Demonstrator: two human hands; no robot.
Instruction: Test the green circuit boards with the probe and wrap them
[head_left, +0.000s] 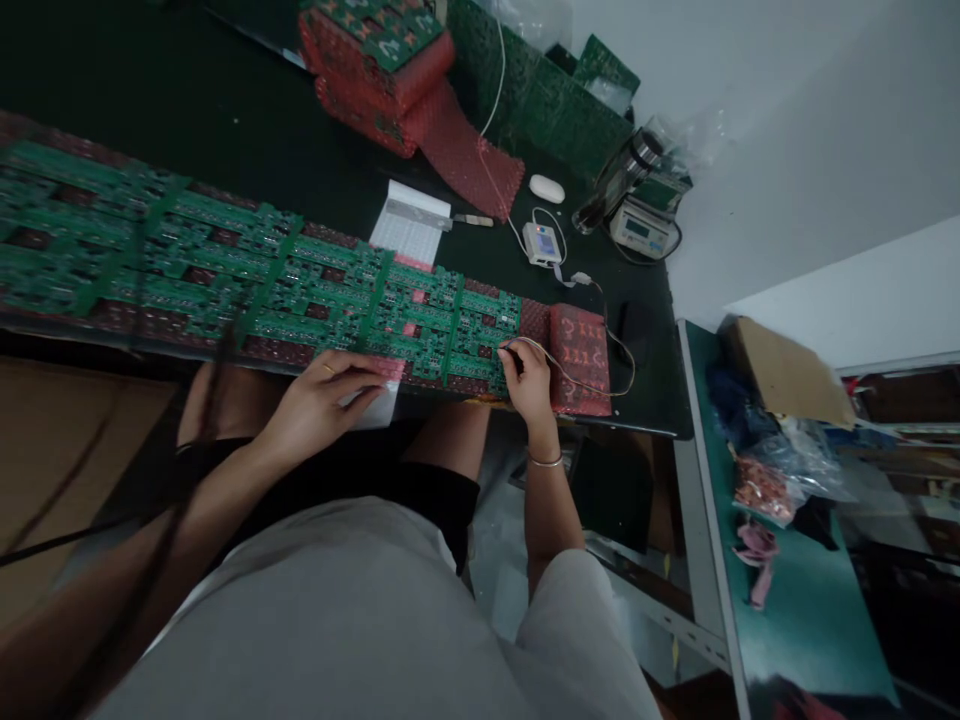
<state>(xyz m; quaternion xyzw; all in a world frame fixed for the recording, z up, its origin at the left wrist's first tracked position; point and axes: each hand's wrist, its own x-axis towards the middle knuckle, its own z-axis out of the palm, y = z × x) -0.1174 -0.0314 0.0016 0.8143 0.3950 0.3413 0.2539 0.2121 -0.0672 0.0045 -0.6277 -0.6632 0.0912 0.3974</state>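
The right hand [529, 380] pinches a thin pale cable [634, 370]; tugging could snag the red bubble-wrap packet [581, 335] beneath. Left hand [322, 392]: fingers narrowed, grip hard to tell.

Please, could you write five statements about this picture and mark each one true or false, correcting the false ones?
1. The right hand pinches a thin pale wire. True.
2. A shiny silver bracelet circles the left wrist. False: it is on the right wrist.
3. Flat green circuit boards lie on red plastic bubble wrap. True.
4. The white oval object lies on the boards. False: it lies on the dark table.
5. The left hand wears a gold-coloured ring. True.
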